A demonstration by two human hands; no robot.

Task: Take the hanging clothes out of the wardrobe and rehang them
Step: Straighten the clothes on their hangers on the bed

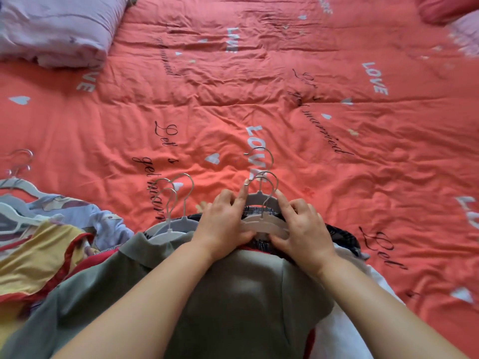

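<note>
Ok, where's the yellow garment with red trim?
The yellow garment lies lower left in the head view, on the red bedspread, between the loose white hangers and the grey-green top.

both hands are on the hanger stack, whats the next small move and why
Probably lift the stacked hangers slightly: the left hand and right hand pinch them between thumbs and forefingers, and the clothes lie flat on the red quilt.

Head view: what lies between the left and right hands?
A stack of white hangers, hooks pointing away, held by the left hand and right hand from either side; seen in the head view.
</note>
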